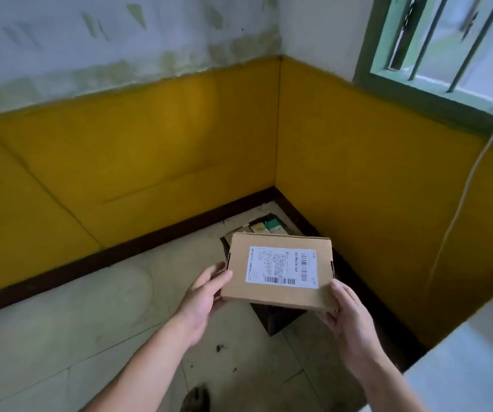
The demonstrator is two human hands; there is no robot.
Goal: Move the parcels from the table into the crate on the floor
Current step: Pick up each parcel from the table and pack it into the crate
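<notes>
Parcel point(280, 273) of flat brown cardboard, white label point(282, 266) up, hangs low in the middle of the frame, right over the dark crate point(278, 321) on the floor point(90, 337). The left hand point(206, 289) grips its left edge, the right hand point(347, 316) its near right corner.

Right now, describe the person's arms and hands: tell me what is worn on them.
Nothing is worn. The left hand and right hand have no gloves, and no rings or watch show. The left forearm and right forearm are uncovered to the frame's edge: no sleeves, bands or markings in view.
</notes>
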